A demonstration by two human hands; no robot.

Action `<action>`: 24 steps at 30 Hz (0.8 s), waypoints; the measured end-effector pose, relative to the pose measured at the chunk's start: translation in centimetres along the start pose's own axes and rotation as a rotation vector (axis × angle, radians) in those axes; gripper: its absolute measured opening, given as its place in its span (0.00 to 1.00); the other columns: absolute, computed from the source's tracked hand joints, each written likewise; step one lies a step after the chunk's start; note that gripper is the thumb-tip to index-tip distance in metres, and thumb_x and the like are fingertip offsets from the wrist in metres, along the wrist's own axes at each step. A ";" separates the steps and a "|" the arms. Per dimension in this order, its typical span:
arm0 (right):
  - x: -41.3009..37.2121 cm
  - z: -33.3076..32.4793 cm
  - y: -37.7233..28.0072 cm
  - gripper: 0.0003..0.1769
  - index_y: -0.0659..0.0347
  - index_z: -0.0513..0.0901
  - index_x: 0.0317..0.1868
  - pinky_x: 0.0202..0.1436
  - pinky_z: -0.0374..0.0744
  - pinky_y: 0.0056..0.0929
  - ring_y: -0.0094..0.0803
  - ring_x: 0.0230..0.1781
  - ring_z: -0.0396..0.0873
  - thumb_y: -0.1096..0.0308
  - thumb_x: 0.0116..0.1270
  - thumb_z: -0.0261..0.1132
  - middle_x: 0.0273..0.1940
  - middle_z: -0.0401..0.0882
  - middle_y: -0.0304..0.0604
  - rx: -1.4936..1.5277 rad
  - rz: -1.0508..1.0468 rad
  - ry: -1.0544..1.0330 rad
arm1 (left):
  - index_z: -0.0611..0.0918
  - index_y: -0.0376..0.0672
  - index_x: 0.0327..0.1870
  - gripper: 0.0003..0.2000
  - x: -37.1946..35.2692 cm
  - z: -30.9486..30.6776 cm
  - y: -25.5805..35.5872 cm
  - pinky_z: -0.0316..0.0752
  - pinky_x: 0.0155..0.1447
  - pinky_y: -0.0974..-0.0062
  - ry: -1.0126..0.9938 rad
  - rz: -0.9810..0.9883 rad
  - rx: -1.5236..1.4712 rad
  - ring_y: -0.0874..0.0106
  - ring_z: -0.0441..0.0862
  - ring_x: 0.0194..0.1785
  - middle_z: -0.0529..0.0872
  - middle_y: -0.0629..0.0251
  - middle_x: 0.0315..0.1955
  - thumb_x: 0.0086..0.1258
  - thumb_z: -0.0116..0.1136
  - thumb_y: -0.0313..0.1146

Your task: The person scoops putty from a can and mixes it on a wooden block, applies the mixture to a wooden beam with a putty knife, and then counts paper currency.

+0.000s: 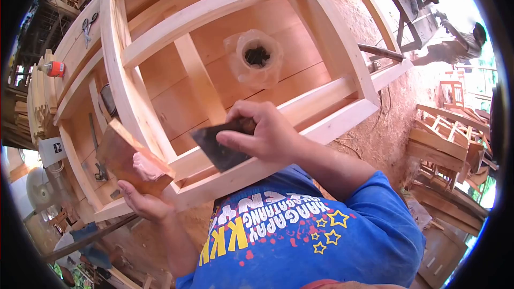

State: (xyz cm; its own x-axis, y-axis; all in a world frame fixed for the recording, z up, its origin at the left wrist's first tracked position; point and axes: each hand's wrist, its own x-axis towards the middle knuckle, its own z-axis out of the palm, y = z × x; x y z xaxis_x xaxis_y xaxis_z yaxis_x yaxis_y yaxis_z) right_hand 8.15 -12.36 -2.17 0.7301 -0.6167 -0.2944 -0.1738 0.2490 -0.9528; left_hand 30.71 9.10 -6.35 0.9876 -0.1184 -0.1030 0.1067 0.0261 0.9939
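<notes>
My left hand (143,202) grips a small wooden board (119,152) from below, and a lump of pink putty (148,166) lies on it. In my right hand (262,132) is a putty knife, its wide dark blade (220,149) pointing left toward the board. The blade is apart from the putty, above the near rail of a pale wooden frame (235,184). My fingers hide most of the knife's handle.
Inside the frame, a clear plastic bag (256,60) with dark contents sits on planks. Scissors (89,28) and a red-labelled container (55,68) lie at left. A person (455,48) is at far right, near stacked wooden pieces (441,144).
</notes>
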 end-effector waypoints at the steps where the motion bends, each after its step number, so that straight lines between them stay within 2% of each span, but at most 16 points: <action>1: -0.1 -0.2 0.0 0.15 0.65 0.82 0.41 0.32 0.72 0.22 0.14 0.29 0.72 0.62 0.70 0.78 0.28 0.81 0.33 -0.048 -0.001 -0.025 | 0.70 0.31 0.74 0.34 0.2 -0.1 -0.2 0.70 0.77 0.59 0.034 0.015 0.027 0.58 0.74 0.73 0.74 0.52 0.70 0.83 0.55 0.54; 2: 0.1 0.0 1.5 0.16 0.65 0.82 0.42 0.30 0.71 0.24 0.15 0.28 0.71 0.62 0.71 0.77 0.26 0.80 0.35 -0.101 -0.150 0.004 | 0.67 0.32 0.76 0.36 0.2 -0.1 -0.1 0.69 0.79 0.56 0.009 -0.005 -0.001 0.55 0.72 0.75 0.72 0.50 0.73 0.83 0.55 0.56; 5: 0.5 -0.4 1.6 0.16 0.65 0.82 0.42 0.29 0.71 0.25 0.17 0.27 0.72 0.61 0.71 0.77 0.26 0.80 0.37 -0.112 -0.142 0.006 | 0.65 0.34 0.79 0.38 0.3 -0.3 0.0 0.67 0.80 0.52 -0.092 -0.070 -0.092 0.53 0.71 0.76 0.71 0.50 0.75 0.82 0.54 0.58; 6: 0.5 -0.6 0.7 0.16 0.65 0.82 0.42 0.31 0.74 0.26 0.19 0.29 0.75 0.61 0.72 0.76 0.29 0.82 0.40 -0.095 -0.030 -0.032 | 0.62 0.37 0.81 0.40 0.6 -0.5 -0.2 0.65 0.81 0.49 -0.102 -0.070 -0.070 0.52 0.69 0.78 0.69 0.51 0.77 0.81 0.54 0.61; 12: 0.8 -0.6 1.3 0.15 0.66 0.82 0.44 0.34 0.79 0.29 0.24 0.30 0.81 0.62 0.73 0.75 0.31 0.85 0.47 -0.105 -0.052 -0.028 | 0.60 0.41 0.83 0.42 -0.2 0.1 0.3 0.62 0.83 0.49 -0.088 -0.061 0.027 0.52 0.66 0.80 0.64 0.51 0.79 0.81 0.51 0.64; 15: 0.9 -0.6 0.8 0.15 0.66 0.82 0.44 0.35 0.79 0.30 0.25 0.31 0.82 0.63 0.72 0.75 0.32 0.86 0.48 -0.108 -0.024 -0.035 | 0.64 0.39 0.80 0.39 -0.3 0.6 0.6 0.66 0.80 0.52 -0.054 -0.054 0.054 0.55 0.70 0.77 0.71 0.53 0.74 0.82 0.49 0.63; 17: 0.9 -0.6 1.2 0.16 0.66 0.81 0.44 0.35 0.79 0.29 0.25 0.30 0.81 0.63 0.70 0.76 0.32 0.85 0.47 -0.170 -0.068 0.004 | 0.70 0.39 0.71 0.34 0.7 -1.1 -0.1 0.71 0.71 0.58 -0.396 -0.245 -0.193 0.62 0.74 0.69 0.76 0.58 0.64 0.83 0.47 0.63; 18: 1.0 -0.4 1.3 0.16 0.65 0.81 0.44 0.35 0.79 0.29 0.26 0.30 0.81 0.63 0.70 0.77 0.32 0.85 0.46 -0.192 -0.099 0.006 | 0.72 0.41 0.61 0.29 1.0 -0.8 -0.5 0.71 0.60 0.65 -0.575 -0.224 -0.277 0.69 0.74 0.58 0.75 0.64 0.53 0.84 0.45 0.63; 19: 1.0 -0.3 1.2 0.16 0.66 0.81 0.45 0.36 0.80 0.31 0.31 0.32 0.84 0.63 0.70 0.77 0.32 0.86 0.49 -0.221 -0.080 0.016 | 0.74 0.43 0.51 0.27 1.2 -0.6 -0.8 0.72 0.50 0.71 -0.756 -0.213 -0.360 0.75 0.75 0.47 0.75 0.71 0.43 0.85 0.43 0.63; 20: 1.0 -0.5 1.0 0.16 0.66 0.81 0.45 0.38 0.82 0.33 0.36 0.33 0.87 0.64 0.69 0.76 0.32 0.86 0.51 -0.242 -0.068 0.012 | 0.71 0.46 0.45 0.26 0.9 0.1 -0.4 0.67 0.43 0.77 -0.714 -0.250 -0.384 0.78 0.71 0.39 0.72 0.74 0.37 0.85 0.40 0.63; 21: 1.0 -0.4 0.8 0.16 0.66 0.81 0.46 0.39 0.83 0.36 0.40 0.35 0.89 0.64 0.69 0.76 0.33 0.87 0.54 -0.260 -0.056 0.003 | 0.72 0.42 0.54 0.25 0.5 0.4 0.0 0.68 0.53 0.72 -0.501 -0.181 -0.313 0.73 0.73 0.49 0.75 0.68 0.46 0.86 0.43 0.59; 23: 1.0 -0.2 0.5 0.15 0.66 0.81 0.46 0.39 0.82 0.32 0.32 0.34 0.88 0.66 0.68 0.77 0.32 0.87 0.49 -0.216 0.021 -0.024 | 0.74 0.34 0.72 0.28 -0.3 1.1 0.8 0.72 0.73 0.64 -0.058 -0.086 -0.106 0.63 0.79 0.68 0.81 0.54 0.65 0.87 0.47 0.51; 24: 1.0 -0.1 -0.1 0.15 0.66 0.81 0.46 0.39 0.82 0.28 0.27 0.35 0.86 0.67 0.68 0.76 0.34 0.87 0.47 -0.214 0.057 -0.029 | 0.75 0.33 0.71 0.28 0.1 0.7 0.9 0.73 0.72 0.64 -0.063 -0.100 -0.110 0.64 0.80 0.67 0.81 0.55 0.65 0.87 0.48 0.51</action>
State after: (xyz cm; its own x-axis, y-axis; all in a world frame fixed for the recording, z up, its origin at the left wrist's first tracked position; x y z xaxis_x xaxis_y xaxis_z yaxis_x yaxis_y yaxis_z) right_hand 8.83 -13.05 -2.35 0.7332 -0.5837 -0.3488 -0.3493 0.1167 -0.9297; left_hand 30.82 8.39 -5.40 0.9626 -0.1875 -0.1955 0.2198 0.1193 0.9682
